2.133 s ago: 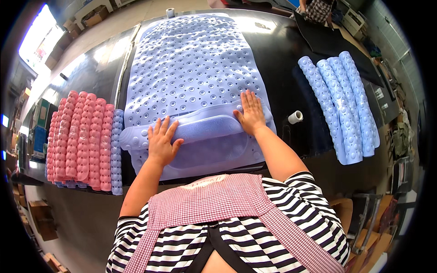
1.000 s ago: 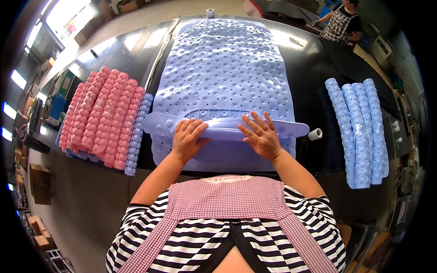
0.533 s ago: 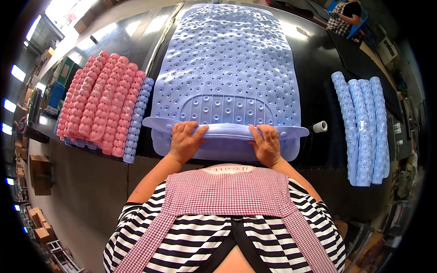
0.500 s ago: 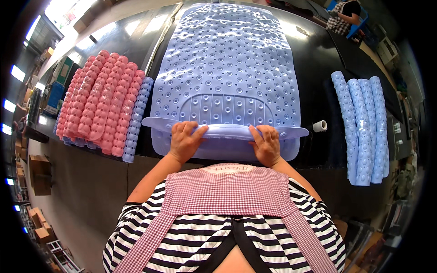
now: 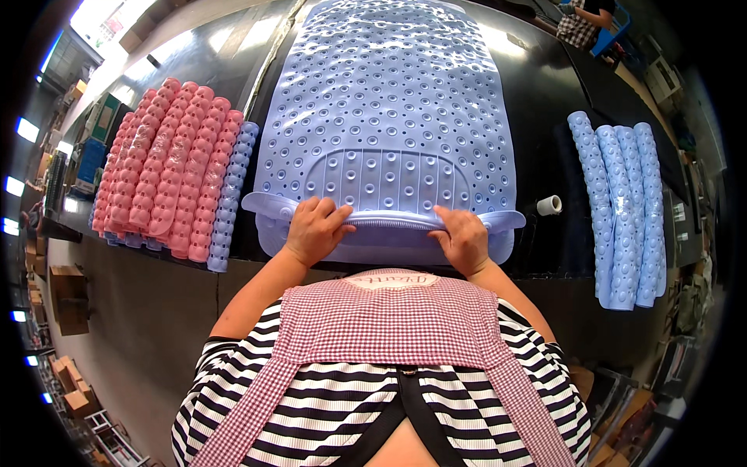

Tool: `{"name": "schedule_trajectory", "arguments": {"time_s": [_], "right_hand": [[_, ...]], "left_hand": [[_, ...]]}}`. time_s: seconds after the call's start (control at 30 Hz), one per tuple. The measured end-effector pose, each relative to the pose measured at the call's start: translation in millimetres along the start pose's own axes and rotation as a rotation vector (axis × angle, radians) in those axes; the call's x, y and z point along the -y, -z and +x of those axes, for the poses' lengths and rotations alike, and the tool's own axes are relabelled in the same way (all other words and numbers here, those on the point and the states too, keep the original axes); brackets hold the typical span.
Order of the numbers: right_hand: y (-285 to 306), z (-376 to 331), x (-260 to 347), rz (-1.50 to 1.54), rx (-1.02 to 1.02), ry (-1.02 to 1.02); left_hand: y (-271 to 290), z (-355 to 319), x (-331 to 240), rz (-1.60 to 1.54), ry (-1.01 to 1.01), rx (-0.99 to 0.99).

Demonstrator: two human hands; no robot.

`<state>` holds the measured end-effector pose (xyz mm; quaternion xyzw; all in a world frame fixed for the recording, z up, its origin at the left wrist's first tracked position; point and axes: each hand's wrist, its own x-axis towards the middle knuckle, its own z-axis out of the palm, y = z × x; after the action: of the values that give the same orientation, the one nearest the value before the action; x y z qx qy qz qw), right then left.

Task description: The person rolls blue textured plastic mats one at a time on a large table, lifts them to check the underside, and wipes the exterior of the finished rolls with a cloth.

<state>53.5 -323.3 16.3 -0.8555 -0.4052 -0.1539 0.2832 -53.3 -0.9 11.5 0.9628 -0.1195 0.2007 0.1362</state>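
A blue bath mat [image 5: 389, 101] studded with suction cups lies spread lengthwise in front of me, reaching to the far side of the black table. Its near end is lifted and curled over, forming a raised fold across the width. My left hand [image 5: 317, 229] grips that fold left of the middle, fingers over the top. On the right of the middle, my right hand [image 5: 462, 237] pinches the same fold between thumb and fingers. Beneath the curl, more blue mat surface lies on the table near the front edge.
Rolled pink mats [image 5: 167, 167] are piled at the left, beside a rolled blue mat [image 5: 233, 198]. Several rolled blue mats [image 5: 622, 218] lie at the right. A tape roll [image 5: 549, 205] sits on the black table [image 5: 545, 101]. Another person [image 5: 583, 22] is at the far right.
The fold's middle has curled over a little more under my hands. My right hand has shifted slightly right, its fingers bending closer round the edge.
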Motion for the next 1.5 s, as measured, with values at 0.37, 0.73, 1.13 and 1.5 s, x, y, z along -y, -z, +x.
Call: {"name": "schedule_trajectory", "arguments": {"time_s": [0.37, 0.73, 1.13, 1.5], "right_hand": [[-3.6, 45.1, -10.9, 0.087, 0.257, -0.431], [-1.6, 57.4, -4.1, -0.004, 0.362, -0.575], [-6.3, 12.5, -13.1, -0.263, 0.027, 0.001], [17.1, 11.0, -30.2, -0.182, 0.249, -0.134]], "left_hand": [[5.7, 40.0, 3.1, -0.165, 0.402, 0.274], [-1.2, 44.2, 5.4, -0.189, 0.633, 0.156], [4.4, 3.6, 22.6, -0.001, 0.101, -0.148], [2.1, 8.4, 41.0, 0.198, 0.409, 0.091]]}}
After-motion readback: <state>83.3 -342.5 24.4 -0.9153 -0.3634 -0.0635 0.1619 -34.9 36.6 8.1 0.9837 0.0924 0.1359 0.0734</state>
